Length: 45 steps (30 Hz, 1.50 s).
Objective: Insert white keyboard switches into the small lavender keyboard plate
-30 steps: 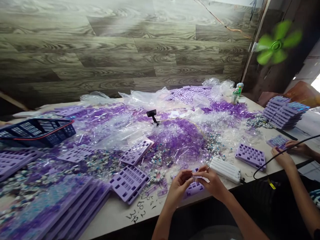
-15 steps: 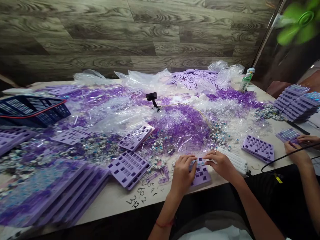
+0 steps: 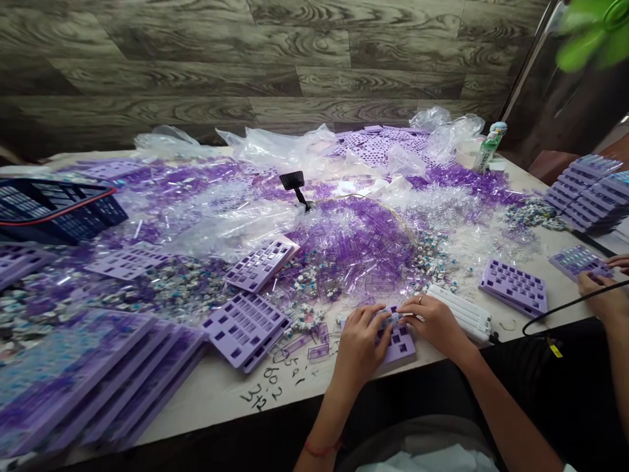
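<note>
A purple tray with square holes (image 3: pixel 400 347) lies at the table's front edge beneath my two hands. My left hand (image 3: pixel 361 337) bends over its left part, with thumb and fingers closing together over the holes. From the right, my right hand (image 3: pixel 432 322) reaches in with thumb and fingertips pinched at the tray's far side. Small clear-blue pieces (image 3: pixel 390 320) show between the fingertips; their exact kind is hidden. A white slotted holder (image 3: pixel 464 314) stands beside my right hand. Clear purple plastic pieces (image 3: pixel 318 353) lie left of my left hand.
Stacked purple trays (image 3: pixel 118 373) stand at left, near a dark blue basket (image 3: pixel 63 213). Loose switch-like parts (image 3: pixel 181 285), clear plastic bags (image 3: pixel 289 147) and a black stand (image 3: pixel 293 180) cover the middle. At right are a co-worker's hands (image 3: pixel 597 292), a black cable (image 3: pixel 580 301) and a green fan (image 3: pixel 592 36).
The camera view has shifted slightly. My hands stay over the same tray, and my left fingers have closed in a little toward the right fingertips.
</note>
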Each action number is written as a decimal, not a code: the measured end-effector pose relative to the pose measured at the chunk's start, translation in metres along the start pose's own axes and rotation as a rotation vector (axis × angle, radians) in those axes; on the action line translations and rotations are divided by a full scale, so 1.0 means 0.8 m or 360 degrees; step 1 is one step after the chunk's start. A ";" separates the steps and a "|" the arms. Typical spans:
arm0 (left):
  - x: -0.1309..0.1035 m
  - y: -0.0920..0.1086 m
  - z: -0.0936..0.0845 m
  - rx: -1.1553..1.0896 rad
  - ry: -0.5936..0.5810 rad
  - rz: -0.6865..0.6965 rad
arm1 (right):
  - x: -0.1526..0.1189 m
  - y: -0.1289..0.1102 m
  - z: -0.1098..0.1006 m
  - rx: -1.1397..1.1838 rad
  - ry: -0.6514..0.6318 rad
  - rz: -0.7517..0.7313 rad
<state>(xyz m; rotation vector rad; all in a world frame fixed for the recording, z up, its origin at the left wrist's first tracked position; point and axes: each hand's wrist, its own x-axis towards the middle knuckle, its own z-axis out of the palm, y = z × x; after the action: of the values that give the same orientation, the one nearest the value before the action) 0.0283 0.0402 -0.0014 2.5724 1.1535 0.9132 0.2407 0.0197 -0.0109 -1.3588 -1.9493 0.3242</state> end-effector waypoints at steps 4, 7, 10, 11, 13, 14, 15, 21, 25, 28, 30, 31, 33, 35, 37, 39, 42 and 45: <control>0.000 0.002 -0.001 0.0009 -0.0017 -0.0005 | 0.001 -0.001 -0.002 -0.0016 -0.0054 0.0057; 0.000 0.002 0.000 0.0010 -0.0008 -0.0002 | 0.004 -0.003 -0.003 -0.0071 -0.0085 0.0129; 0.000 0.001 0.000 -0.0001 -0.0003 -0.0005 | 0.008 -0.006 -0.003 -0.0087 -0.0092 0.0166; 0.000 0.001 0.000 -0.0005 -0.0003 -0.0008 | 0.009 -0.006 -0.003 -0.0080 -0.0084 0.0179; 0.000 0.000 0.000 -0.0008 -0.0004 -0.0011 | 0.011 -0.004 -0.003 -0.0046 -0.0065 0.0221; 0.001 0.000 0.000 -0.0009 -0.0006 -0.0012 | 0.011 -0.003 -0.004 -0.0012 -0.0060 0.0240; 0.001 0.000 0.000 -0.0010 -0.0007 -0.0013 | 0.012 -0.001 -0.004 0.0035 -0.0059 0.0254; 0.000 0.000 -0.001 -0.0022 -0.0024 -0.0038 | 0.009 0.007 -0.008 0.0253 -0.0060 0.0292; 0.001 0.000 0.001 -0.0025 -0.0004 -0.0034 | 0.010 0.006 -0.011 0.0302 -0.0068 0.0310; 0.001 -0.001 0.003 -0.0008 0.0011 -0.0021 | 0.012 0.005 -0.014 0.0393 -0.0056 0.0320; 0.001 -0.001 0.003 0.0015 0.0015 -0.0005 | 0.013 0.005 -0.016 0.0447 -0.0031 0.0329; 0.000 -0.001 0.003 0.0029 0.0011 0.0004 | 0.013 0.005 -0.017 0.0472 -0.0020 0.0333; 0.000 0.000 0.003 0.0064 -0.0010 0.0022 | 0.013 0.006 -0.018 0.0521 -0.0005 0.0347; 0.002 0.002 0.002 0.0114 -0.0048 0.0022 | 0.013 0.007 -0.018 0.0578 0.0025 0.0372; 0.005 0.006 0.001 0.0170 -0.0081 -0.0008 | 0.012 0.008 -0.017 0.0631 0.0084 0.0405; 0.013 0.012 0.000 0.0209 -0.0109 -0.0042 | 0.012 0.009 -0.016 0.0676 0.0137 0.0440; 0.027 0.021 -0.001 0.0238 -0.0139 -0.0057 | 0.013 0.009 -0.015 0.0732 0.0166 0.0471; 0.039 0.026 0.000 0.0273 -0.0167 -0.0053 | 0.015 0.009 -0.015 0.0786 0.0180 0.0504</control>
<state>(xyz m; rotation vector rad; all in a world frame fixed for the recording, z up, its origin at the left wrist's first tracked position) 0.0572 0.0486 0.0210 2.6887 1.2923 0.6907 0.2520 0.0310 -0.0014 -1.3102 -1.4295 0.8028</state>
